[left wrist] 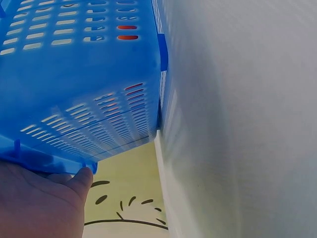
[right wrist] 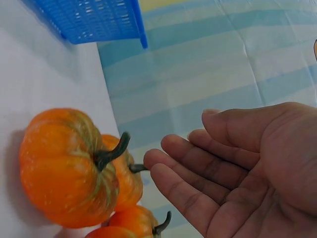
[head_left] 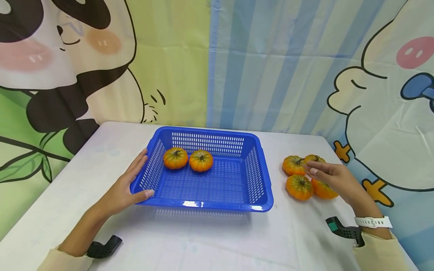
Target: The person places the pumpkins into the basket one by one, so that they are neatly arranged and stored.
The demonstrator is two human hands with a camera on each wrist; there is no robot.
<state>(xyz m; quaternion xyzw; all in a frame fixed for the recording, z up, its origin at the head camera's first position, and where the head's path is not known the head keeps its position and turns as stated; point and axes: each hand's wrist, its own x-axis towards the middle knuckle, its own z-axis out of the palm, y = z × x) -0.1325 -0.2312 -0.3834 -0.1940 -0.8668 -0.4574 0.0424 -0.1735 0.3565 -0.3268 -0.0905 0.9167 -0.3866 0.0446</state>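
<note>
A blue plastic basket (head_left: 203,206) with slotted walls sits on the table, two small orange-green pumpkins (head_left: 201,160) inside it toward the back left. My left hand (head_left: 127,188) rests on its left side, the fingers lying straight along the rim and the thumb over the front left corner. In the left wrist view that hand (left wrist: 47,196) lies against the rim. To the right of the basket, several more pumpkins (head_left: 300,187) stand in a cluster. Over them my right hand (head_left: 327,175) hovers, fingers extended and nothing held. The right wrist view has its fingertips beside a pumpkin's (right wrist: 69,168) dark stem.
A white cloth covers the table (head_left: 210,241). Behind it hangs a curtain (head_left: 257,67) printed with cartoon animals and stripes. Black devices are strapped to both wrists, and a white watch band (head_left: 373,222) circles the right one.
</note>
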